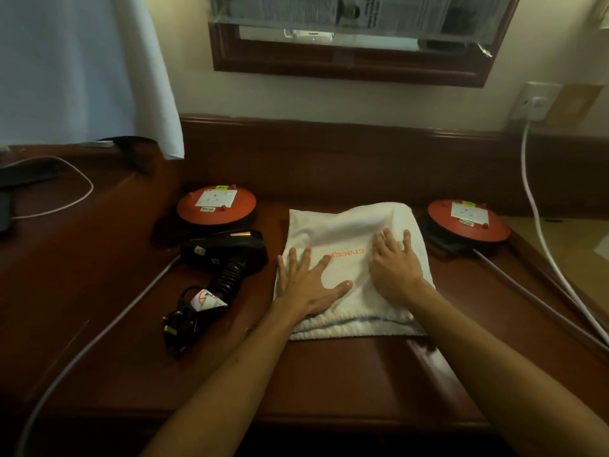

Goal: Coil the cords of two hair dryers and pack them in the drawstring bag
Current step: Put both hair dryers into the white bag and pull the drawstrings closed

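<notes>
While both palms are being laid flat on the white drawstring bag [354,268], the cloth is being pressed down against the dark wooden desk [329,374], seemingly so that it is smoothed or steadied. The left hand [309,285] is being held with fingers spread and straight on the bag's left half, thumb angled toward the middle; nothing is being gripped by it. The right hand [393,262] is being rested in the same flat way on the right half, just past the orange lettering. The gathered, ruffled mouth of the bag is being kept at the near edge, toward the person, which is judged convenient for loading.

One black hair dryer [227,255] is being left just beside the bag on its left, its cord [179,324] lying bundled at the end of the handle, so that dryer is judged ready for packing. A second dryer is not being shown; whether the bulge under the cloth is one cannot be told.

Two orange cable reels [216,204] are being kept at the back of the desk, one on each side of the bag, apart from the work.
</notes>
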The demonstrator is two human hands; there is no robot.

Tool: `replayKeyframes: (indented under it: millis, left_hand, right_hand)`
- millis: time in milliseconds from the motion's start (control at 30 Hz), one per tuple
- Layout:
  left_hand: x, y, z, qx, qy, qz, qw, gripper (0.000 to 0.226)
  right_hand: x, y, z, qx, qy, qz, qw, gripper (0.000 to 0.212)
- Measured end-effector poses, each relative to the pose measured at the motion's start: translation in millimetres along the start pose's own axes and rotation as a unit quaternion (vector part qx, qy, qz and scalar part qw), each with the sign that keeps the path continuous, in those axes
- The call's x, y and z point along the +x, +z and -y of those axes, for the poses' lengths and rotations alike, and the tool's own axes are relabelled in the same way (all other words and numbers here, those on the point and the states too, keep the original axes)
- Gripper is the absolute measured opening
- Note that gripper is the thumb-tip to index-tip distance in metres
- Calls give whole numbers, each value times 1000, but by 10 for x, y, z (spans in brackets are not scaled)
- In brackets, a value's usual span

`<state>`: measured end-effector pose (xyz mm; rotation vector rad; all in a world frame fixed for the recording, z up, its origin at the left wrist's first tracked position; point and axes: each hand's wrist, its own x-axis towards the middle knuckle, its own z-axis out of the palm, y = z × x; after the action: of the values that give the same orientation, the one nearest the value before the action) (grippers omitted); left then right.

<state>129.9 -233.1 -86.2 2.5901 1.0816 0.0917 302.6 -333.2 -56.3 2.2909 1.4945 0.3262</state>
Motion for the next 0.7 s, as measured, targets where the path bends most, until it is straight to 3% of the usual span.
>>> replayKeyframes:
  millis: [100, 200, 267, 333, 433, 500, 633, 700]
  left_hand:
    - [-206, -253, 96, -43, 13, -32, 998, 85]
    - [-507, -533, 394, -68, 15, -135, 988, 65]
    - [-715, -647, 595, -58, -13, -222, 973, 49]
    - [-855, -683, 747, -17, -87, -263, 961, 45]
    - [-926, -646, 899, 44, -217, -162, 962, 74]
    - [-914, -589, 960, 43, -236, -123, 963, 82]
    - [-910, -606, 929, 65, -206, -161, 963, 67]
    - [-958, -639, 853, 26, -184, -178, 966, 56]
  right_hand:
    - [-186, -73, 125, 59, -23, -63, 996, 50]
    - [-493, -102, 299, 157, -13, -123, 980, 52]
    - [-635, -43, 397, 209, -5, -123, 970, 51]
    - [-706, 30, 473, 249, 1, -99, 964, 51]
    - [-756, 129, 558, 304, 13, -84, 949, 45]
    - [-776, 173, 584, 325, 22, -84, 942, 36]
    - [-829, 172, 584, 372, 40, -110, 921, 45]
    - [-931, 98, 623, 436, 63, -143, 886, 48]
